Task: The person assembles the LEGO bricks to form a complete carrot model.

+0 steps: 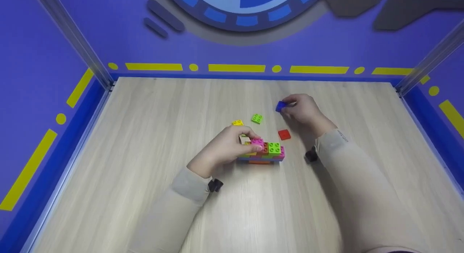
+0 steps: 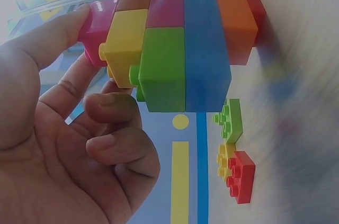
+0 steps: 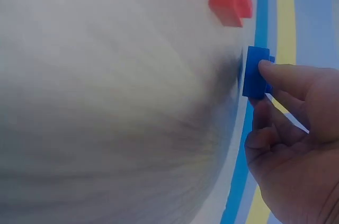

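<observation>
My left hand [image 1: 228,146] pinches a pink brick [image 2: 99,29] between thumb and fingertip. That brick sits on top of a stack of toy bricks [image 1: 274,148] in green, yellow, pink, red and blue. Under the stack's long blue layer [image 2: 207,54] is an orange brick [image 2: 233,23]. The middle and lower fingers of this hand curl beside the stack's end. Farther back on the right, my right hand [image 1: 302,108] holds a small blue brick [image 3: 255,73] by its sides, close over the table, with its studs facing the palm.
Between the hands lie a loose red brick [image 1: 284,134] and a lime green brick [image 1: 257,118] on the wooden table [image 1: 145,144]. A yellow brick [image 1: 237,122] shows just behind the left hand. Blue panels [image 1: 239,50] wall in the back and both sides.
</observation>
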A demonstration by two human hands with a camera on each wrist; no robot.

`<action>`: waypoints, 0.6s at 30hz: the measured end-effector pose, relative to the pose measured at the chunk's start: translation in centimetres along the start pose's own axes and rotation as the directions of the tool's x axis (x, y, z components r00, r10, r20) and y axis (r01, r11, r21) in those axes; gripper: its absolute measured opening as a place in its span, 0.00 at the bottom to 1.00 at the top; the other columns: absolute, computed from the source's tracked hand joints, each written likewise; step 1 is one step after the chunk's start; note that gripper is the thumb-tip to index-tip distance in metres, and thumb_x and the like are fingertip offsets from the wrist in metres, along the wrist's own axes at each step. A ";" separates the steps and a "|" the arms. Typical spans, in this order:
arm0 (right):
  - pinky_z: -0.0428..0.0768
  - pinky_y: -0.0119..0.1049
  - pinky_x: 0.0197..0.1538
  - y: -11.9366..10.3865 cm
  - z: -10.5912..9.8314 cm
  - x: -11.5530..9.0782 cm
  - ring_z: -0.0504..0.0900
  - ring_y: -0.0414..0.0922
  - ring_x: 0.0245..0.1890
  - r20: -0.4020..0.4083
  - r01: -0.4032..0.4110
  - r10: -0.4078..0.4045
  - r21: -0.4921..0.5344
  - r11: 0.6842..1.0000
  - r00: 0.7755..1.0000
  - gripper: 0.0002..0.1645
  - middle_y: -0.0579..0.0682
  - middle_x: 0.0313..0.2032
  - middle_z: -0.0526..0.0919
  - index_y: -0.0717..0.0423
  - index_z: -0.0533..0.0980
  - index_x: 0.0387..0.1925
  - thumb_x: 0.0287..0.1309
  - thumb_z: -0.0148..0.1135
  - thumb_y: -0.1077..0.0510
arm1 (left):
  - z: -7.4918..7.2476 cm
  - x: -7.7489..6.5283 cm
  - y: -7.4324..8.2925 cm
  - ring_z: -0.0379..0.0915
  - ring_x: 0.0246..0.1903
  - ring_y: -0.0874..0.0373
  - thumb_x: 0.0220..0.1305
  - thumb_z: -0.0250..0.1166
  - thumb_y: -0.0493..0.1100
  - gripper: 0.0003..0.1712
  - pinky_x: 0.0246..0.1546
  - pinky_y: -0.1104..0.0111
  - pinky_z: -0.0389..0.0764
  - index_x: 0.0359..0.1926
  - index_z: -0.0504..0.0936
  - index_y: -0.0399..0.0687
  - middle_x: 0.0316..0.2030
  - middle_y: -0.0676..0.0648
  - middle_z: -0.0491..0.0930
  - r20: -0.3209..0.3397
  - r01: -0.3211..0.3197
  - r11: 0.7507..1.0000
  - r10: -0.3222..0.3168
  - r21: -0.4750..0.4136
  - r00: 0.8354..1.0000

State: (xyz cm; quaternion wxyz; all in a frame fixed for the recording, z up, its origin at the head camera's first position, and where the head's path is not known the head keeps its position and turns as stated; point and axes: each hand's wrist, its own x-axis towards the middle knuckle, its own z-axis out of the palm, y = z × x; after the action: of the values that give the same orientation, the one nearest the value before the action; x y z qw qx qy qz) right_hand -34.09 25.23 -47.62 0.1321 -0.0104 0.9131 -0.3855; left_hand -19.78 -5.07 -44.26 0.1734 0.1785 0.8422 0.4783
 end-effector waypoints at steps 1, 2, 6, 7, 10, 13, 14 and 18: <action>0.84 0.53 0.71 -0.1 0.0 -0.2 0.80 0.55 0.63 0.001 -0.001 0.001 0.015 1.000 1.000 0.25 0.59 0.70 0.82 0.57 0.80 0.73 0.80 0.67 0.58 | 0.0 0.0 0.0 0.63 0.24 0.60 0.74 0.79 0.53 0.11 0.25 0.68 0.65 0.54 0.93 0.64 0.53 0.54 0.89 0.001 0.003 1.000 -0.003 0.002 1.000; 0.84 0.52 0.69 -0.1 0.0 -0.4 0.80 0.55 0.62 0.004 -0.004 0.004 0.033 0.999 1.000 0.25 0.58 0.69 0.82 0.56 0.81 0.73 0.80 0.68 0.57 | 0.0 0.0 0.0 0.63 0.24 0.60 0.74 0.79 0.53 0.11 0.25 0.67 0.65 0.54 0.93 0.64 0.53 0.54 0.89 0.000 0.004 1.000 -0.004 0.003 1.000; 0.84 0.48 0.65 -0.5 0.0 -1.2 0.79 0.54 0.60 0.008 -0.003 0.002 0.095 0.995 1.000 0.25 0.56 0.68 0.83 0.52 0.82 0.72 0.80 0.69 0.55 | 0.0 0.0 0.0 0.64 0.24 0.60 0.74 0.79 0.53 0.11 0.26 0.67 0.66 0.54 0.93 0.64 0.53 0.54 0.89 -0.003 0.009 1.000 -0.009 0.006 1.000; 0.83 0.47 0.64 -0.6 0.0 -1.5 0.79 0.54 0.60 0.004 0.004 -0.005 0.102 0.995 1.000 0.24 0.55 0.67 0.83 0.51 0.83 0.72 0.79 0.70 0.54 | 0.0 0.0 0.0 0.64 0.24 0.60 0.74 0.79 0.53 0.11 0.25 0.67 0.66 0.54 0.93 0.64 0.53 0.54 0.89 -0.004 0.008 1.000 -0.008 0.005 1.000; 0.82 0.46 0.64 -0.8 0.0 -2.3 0.78 0.53 0.61 -0.012 0.020 -0.019 0.111 0.994 1.000 0.24 0.54 0.68 0.84 0.50 0.84 0.71 0.79 0.70 0.52 | 0.0 0.1 0.0 0.64 0.23 0.60 0.74 0.79 0.54 0.11 0.25 0.67 0.66 0.53 0.93 0.64 0.54 0.55 0.89 -0.007 0.005 1.000 -0.005 0.003 1.000; 0.80 0.46 0.65 -0.8 0.0 -3.1 0.77 0.53 0.62 -0.020 0.029 -0.027 0.118 0.993 0.999 0.24 0.54 0.69 0.84 0.49 0.84 0.71 0.78 0.70 0.51 | 0.1 0.1 -0.1 0.63 0.23 0.60 0.74 0.79 0.54 0.10 0.24 0.68 0.66 0.52 0.93 0.64 0.55 0.55 0.89 -0.007 0.000 1.000 0.000 -0.001 1.000; 0.80 0.46 0.66 -0.8 0.0 -3.4 0.78 0.53 0.63 -0.021 0.031 -0.029 0.120 0.992 0.999 0.24 0.54 0.69 0.84 0.49 0.84 0.71 0.78 0.69 0.51 | 0.1 0.1 -0.1 0.63 0.23 0.60 0.74 0.79 0.54 0.10 0.25 0.68 0.66 0.52 0.93 0.64 0.55 0.55 0.89 -0.007 -0.001 1.000 0.001 0.000 1.000; 0.81 0.43 0.63 -0.6 -0.2 -4.4 0.78 0.53 0.61 -0.024 0.050 -0.048 0.120 0.992 0.999 0.25 0.53 0.68 0.85 0.47 0.84 0.71 0.78 0.69 0.49 | 0.1 0.0 -0.1 0.64 0.24 0.59 0.74 0.79 0.54 0.10 0.25 0.67 0.65 0.52 0.93 0.65 0.53 0.55 0.89 -0.008 0.010 1.000 -0.010 0.004 1.000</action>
State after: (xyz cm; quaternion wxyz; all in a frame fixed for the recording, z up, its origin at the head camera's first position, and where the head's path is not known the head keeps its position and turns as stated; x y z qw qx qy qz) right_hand -29.98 25.44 -46.06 0.1132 -0.0208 0.8891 -0.4431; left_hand -19.76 -5.05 -44.38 0.1720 0.1727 0.8447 0.4765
